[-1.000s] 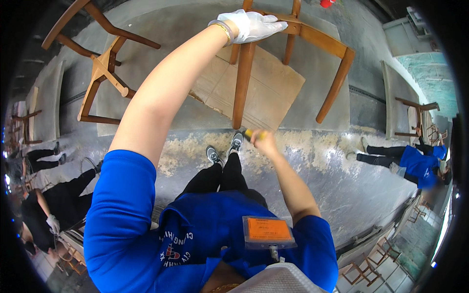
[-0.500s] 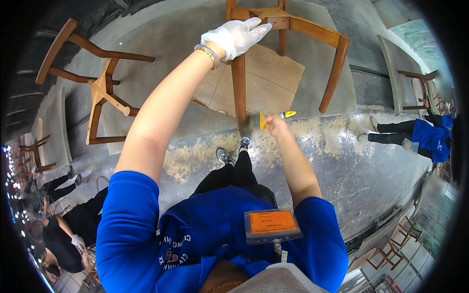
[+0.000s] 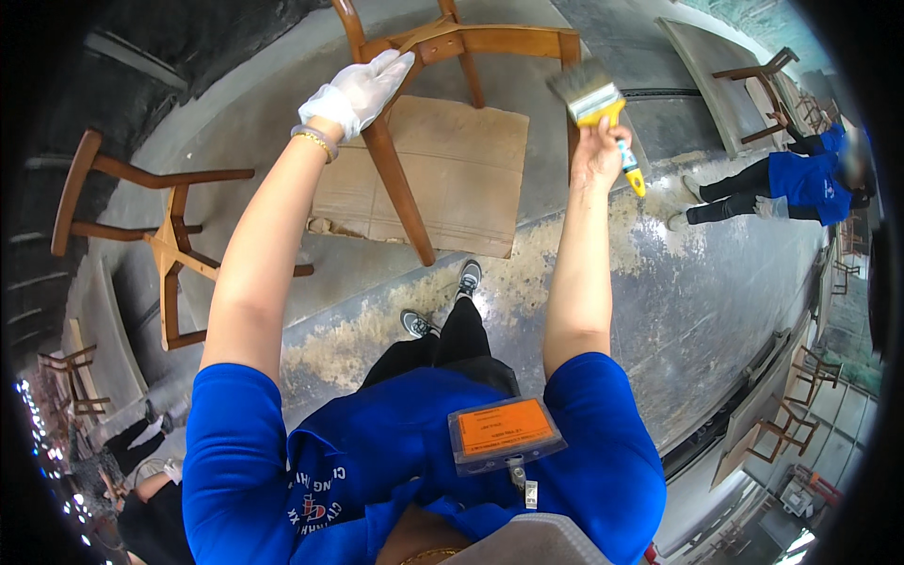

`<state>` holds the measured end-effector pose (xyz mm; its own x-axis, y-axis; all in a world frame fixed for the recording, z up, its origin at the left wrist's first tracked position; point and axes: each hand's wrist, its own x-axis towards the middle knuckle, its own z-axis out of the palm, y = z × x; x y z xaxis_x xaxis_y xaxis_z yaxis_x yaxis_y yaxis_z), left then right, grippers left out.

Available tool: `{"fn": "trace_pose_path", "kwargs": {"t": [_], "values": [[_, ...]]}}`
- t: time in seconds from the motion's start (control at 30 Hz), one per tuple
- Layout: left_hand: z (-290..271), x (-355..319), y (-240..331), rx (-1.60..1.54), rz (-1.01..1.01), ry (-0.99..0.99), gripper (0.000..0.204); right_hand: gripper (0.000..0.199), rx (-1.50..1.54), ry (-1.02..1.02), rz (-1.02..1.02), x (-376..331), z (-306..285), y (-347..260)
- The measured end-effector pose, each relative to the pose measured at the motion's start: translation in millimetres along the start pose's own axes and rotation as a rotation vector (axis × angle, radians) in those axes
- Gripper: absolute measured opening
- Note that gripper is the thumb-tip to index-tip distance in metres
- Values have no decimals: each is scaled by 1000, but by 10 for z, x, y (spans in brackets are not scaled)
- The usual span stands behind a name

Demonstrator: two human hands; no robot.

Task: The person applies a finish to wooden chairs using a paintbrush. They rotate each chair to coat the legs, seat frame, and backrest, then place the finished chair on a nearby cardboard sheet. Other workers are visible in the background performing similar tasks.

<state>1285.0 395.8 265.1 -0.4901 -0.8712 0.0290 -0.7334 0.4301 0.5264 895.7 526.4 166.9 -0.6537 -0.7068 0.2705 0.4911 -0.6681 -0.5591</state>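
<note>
A brown wooden chair frame (image 3: 513,40), without a seat panel, stands before me with its legs toward me. My left hand (image 3: 363,92), in a thin white glove, holds the frame at the top of the near leg, fingers extended along the rail and thumb hidden. My bare right hand (image 3: 597,155) grips a wide flat paintbrush (image 3: 600,108) with a yellow handle. Its dark bristles overlap the right leg of the frame near its upper end; motion blurs them slightly. The near leg (image 3: 400,193) slants down between my arms.
A cardboard sheet (image 3: 461,169) lies under the chair frame on a grey board. Another chair frame (image 3: 174,240) lies at the left. A co-worker in a blue shirt (image 3: 800,184) stands at the right, beside another chair frame (image 3: 758,75). More people work at the lower left.
My right hand has raised the paintbrush from the near leg's lower end to the right leg's upper part. My left hand stays on the frame. The whole view has shifted.
</note>
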Motion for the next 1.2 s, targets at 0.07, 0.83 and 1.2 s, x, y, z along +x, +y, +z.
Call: {"fn": "trace_pose_path", "kwargs": {"t": [0.07,0.83,1.2], "values": [[-5,13,-7,53,98,22,52,23,-237,501,142,-39,-605,39],[831,575,705,-841,-506,-441,10,33,-716,1067,742,-758,-3552,-1159],[1712,370,1192,-1097,-508,28,22,31,-870,1044,717,-469,-3737,-1793]]}}
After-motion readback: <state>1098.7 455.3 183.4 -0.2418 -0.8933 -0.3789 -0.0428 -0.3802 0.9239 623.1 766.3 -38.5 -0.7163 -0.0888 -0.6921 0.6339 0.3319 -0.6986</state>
